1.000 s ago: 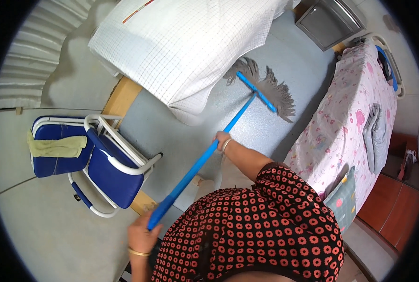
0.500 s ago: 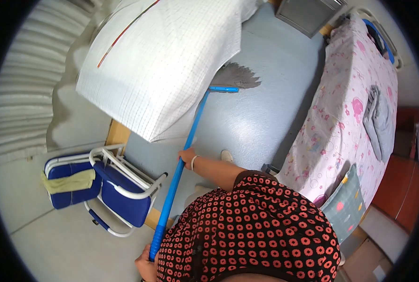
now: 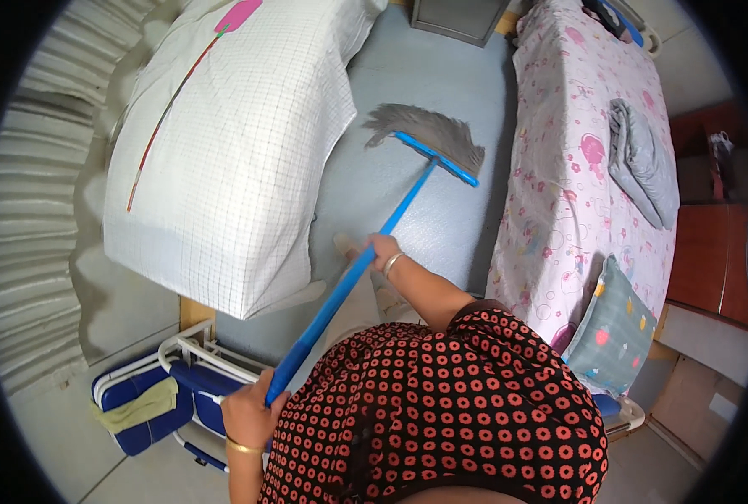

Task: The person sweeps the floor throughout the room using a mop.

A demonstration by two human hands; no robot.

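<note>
A mop with a blue pole (image 3: 333, 304) and grey strands (image 3: 428, 130) lies slantwise across the view, its head flat on the blue-grey floor (image 3: 391, 71) between two beds. My left hand (image 3: 252, 409), with a gold bangle at the wrist, is closed round the grip end close to my body. Farther up the pole, my right hand (image 3: 382, 251) is wrapped round it, a pale bangle on that wrist. The mop head angles down to the right, its right end near the pink-patterned bed.
At left stands a bed under a white checked sheet (image 3: 223, 168), with a pink fly swatter (image 3: 239, 15) on it. The right bed (image 3: 550, 168) carries a folded grey blanket (image 3: 638, 164) and a green pillow (image 3: 613, 328). A blue folding chair (image 3: 143, 403) holds a yellow-green cloth.
The mop head has swung right, out from beside the white-sheeted bed to the middle of the aisle. Both hands keep their hold; the left has risen. My view has shifted too.
</note>
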